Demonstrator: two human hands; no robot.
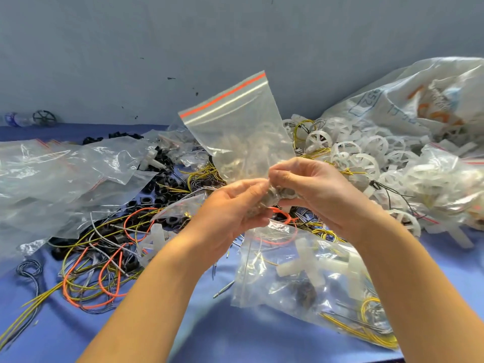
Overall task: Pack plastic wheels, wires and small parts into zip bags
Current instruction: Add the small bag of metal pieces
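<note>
I hold a clear zip bag [235, 127] with a red stripe upright over the table, its seal end pointing up. My left hand [233, 210] grips its lower end, where small parts bunch inside. My right hand [314, 189] pinches the same bunched end from the right. A filled zip bag [314, 279] with white plastic pieces and yellow wires lies below my right forearm. Loose orange, yellow and grey wires [99, 271] and black rings [162, 184] lie to the left. White plastic wheels [366, 158] pile up at the right.
Several empty zip bags [65, 174] lie heaped at the left on the blue table [209, 323]. A large white sack [419, 100] lies at the back right. Far left by the grey wall stand a bottle [15, 119] and a black wheel [44, 118].
</note>
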